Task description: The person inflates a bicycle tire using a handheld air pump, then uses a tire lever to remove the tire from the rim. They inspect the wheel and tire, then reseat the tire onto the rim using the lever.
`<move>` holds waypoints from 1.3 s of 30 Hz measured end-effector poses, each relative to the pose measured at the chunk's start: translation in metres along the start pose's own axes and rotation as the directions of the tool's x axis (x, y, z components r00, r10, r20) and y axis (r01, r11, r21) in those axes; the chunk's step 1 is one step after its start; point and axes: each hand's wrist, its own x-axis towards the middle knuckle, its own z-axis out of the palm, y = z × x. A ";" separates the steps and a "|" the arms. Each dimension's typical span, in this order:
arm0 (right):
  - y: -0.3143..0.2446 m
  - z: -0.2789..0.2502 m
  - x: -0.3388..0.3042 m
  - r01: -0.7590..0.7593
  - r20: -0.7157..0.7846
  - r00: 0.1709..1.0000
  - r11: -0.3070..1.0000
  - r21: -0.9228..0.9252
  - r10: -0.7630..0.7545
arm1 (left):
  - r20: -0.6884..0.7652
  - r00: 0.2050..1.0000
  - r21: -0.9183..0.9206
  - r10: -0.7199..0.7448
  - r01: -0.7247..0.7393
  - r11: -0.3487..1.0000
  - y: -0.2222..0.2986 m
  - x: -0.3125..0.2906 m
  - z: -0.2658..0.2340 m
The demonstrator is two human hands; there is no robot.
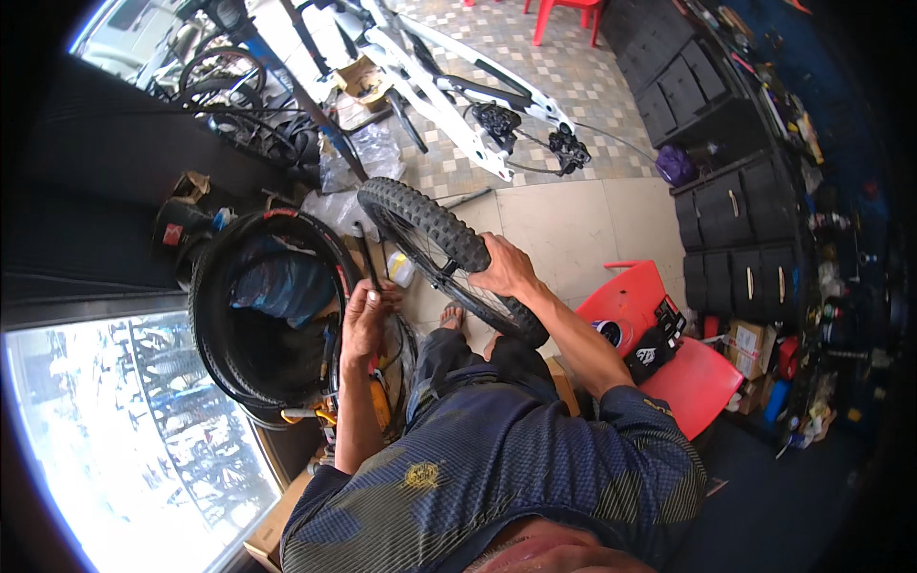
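A bicycle wheel with a knobby black tyre [420, 212] stands in front of my legs, leaning at a slant. My right hand [506, 267] is closed around its tyre and rim on the right side. On the left of the wheel, my left hand [365, 323] is closed on a slim black rod [369, 256] that points away from me; its exact kind does not show. Beyond the wheel hangs a white bicycle frame [430, 95] with a black rear derailleur [569, 150]. Spare tyres [202, 320] are stacked beside my left arm.
A red plastic chair [693, 382] at my right bears a black bag and a can. Black drawer cabinets [731, 215] and a bench crowded with tools line the right wall. A blue stand post [315, 110] and clear plastic wrap [368, 158] are ahead on the left.
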 end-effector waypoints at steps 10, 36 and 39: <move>-0.046 -0.007 -0.065 -0.189 -0.254 0.951 0.981 -0.035 0.174 | 0.569 0.813 0.411 -0.124 -0.150 0.899 -0.019 0.068 0.010; -0.077 -0.171 -0.145 -0.190 -0.508 0.787 0.921 0.340 0.350 | 0.892 0.451 0.011 0.006 -0.036 0.999 0.015 0.110 0.221; -0.068 -0.193 -0.142 -0.161 -0.485 0.822 0.939 0.304 0.298 | 0.882 0.465 -0.142 0.072 0.116 0.983 -0.003 0.119 0.245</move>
